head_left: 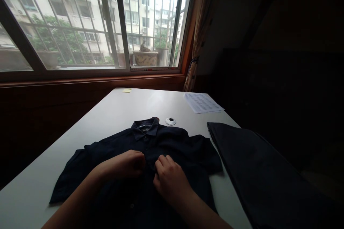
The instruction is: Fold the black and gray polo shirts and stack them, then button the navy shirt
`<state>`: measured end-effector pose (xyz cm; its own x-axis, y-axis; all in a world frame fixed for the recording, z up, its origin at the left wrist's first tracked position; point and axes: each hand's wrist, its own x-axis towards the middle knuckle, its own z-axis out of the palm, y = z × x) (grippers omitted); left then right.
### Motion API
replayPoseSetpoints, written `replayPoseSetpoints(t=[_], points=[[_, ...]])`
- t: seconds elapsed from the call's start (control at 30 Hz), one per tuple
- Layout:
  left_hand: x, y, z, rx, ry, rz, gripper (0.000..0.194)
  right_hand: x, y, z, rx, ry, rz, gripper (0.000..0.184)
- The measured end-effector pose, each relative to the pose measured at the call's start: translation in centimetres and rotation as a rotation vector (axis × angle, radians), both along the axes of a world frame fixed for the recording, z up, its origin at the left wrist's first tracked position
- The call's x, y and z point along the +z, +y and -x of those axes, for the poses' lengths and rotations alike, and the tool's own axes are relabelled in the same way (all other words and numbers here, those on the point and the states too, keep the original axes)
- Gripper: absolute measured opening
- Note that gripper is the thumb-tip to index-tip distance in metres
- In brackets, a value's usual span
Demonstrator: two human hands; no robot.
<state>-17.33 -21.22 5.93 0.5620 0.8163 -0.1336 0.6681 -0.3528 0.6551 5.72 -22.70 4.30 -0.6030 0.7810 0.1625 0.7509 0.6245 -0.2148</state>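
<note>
A dark navy short-sleeved shirt (174, 139) lies spread face up on the white table, its collar pointing away from me. My left hand (133, 162) is over the left part of the shirt's front, its fingers curled in beside the button line. Opposite it, my right hand (169, 173) rests on the right part of the front with bent fingers. Both hands seem to pinch the cloth along the front opening, though the fingertips are mostly hidden. One pale button (132, 206) shows lower down, and another sits just under the collar.
Dark folded trousers or similar cloth (249, 161) lie along the table's right side. Beyond the collar is a small white disc with a black spot (170, 121). Printed sheets (202, 102) and a yellow note (127, 90) lie near the far edge of the table (104, 114), below a barred window.
</note>
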Motion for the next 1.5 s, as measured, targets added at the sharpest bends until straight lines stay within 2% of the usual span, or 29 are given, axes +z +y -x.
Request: replayPoseSetpoints(t=[0.2,0.37,0.5,0.63,0.77,0.93,1.1,1.23,1.33,1.5], points=[[0.2,-0.3,0.1,0.047,-0.05,0.06,0.01,-0.4,1.2,-0.5,-0.106,0.156,0.091,0.012],[0.7,-0.6,-0.1,0.051,-0.142,0.265,0.014,-0.8,1.8,-0.7,-0.092,0.279,0.179,0.015],[0.2,-0.4,0.2,0.101,-0.243,0.381,0.014,-0.6,2.2,-0.8,-0.094,0.412,0.233,0.016],[0.0,-0.1,0.4,0.114,-0.281,0.369,0.015,-0.1,2.5,-0.9,-0.128,0.535,0.24,0.012],[0.8,-0.4,0.0,0.08,-0.329,0.348,0.019,0.3,2.4,-0.8,-0.155,0.634,0.267,0.008],[1.7,-0.8,-0.7,0.12,-0.4,0.367,0.024,0.5,2.4,-0.8,-0.167,0.687,0.315,0.008],[0.8,-0.4,-0.6,0.173,-0.467,0.402,0.025,0.7,2.6,-0.9,-0.16,0.741,0.361,0.011],[0.1,0.2,-0.9,0.259,-0.594,0.405,0.031,0.9,2.8,-1.0,-0.174,0.774,0.384,0.014],[-0.2,0.4,-1.7,0.32,-0.682,0.375,0.036,1.0,3.0,-1.1,-0.19,0.813,0.416,0.013],[-0.6,0.3,-3.4,0.384,-0.708,0.356,0.036,1.2,3.2,-1.3,-0.193,0.85,0.455,0.013]])
